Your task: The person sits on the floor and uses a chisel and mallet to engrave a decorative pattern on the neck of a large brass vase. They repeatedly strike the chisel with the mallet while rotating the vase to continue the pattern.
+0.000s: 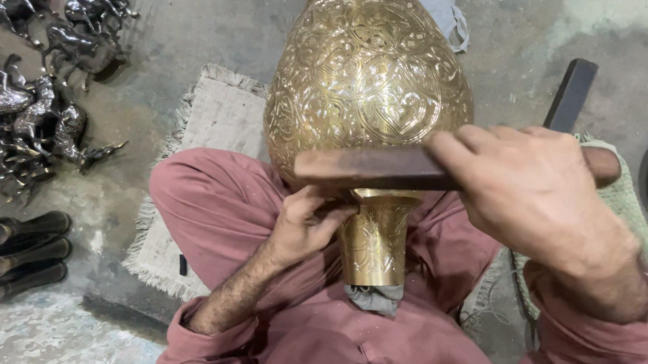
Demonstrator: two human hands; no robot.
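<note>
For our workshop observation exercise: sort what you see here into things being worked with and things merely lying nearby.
In use:
- large engraved brass vase lying across the lap
- dark wooden block, gripped by the right hand against the vase
- left hand, fingers at the vase's neck

Lying about:
- dark metal horse figurines
- dark metal tubes
- fringed beige mat
- green cloth

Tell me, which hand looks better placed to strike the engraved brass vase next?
Probably the right hand: it grips the dark wooden bar raised across the brass vase. The left hand is pinched against the vase's neck, seemingly steadying something there.
</note>
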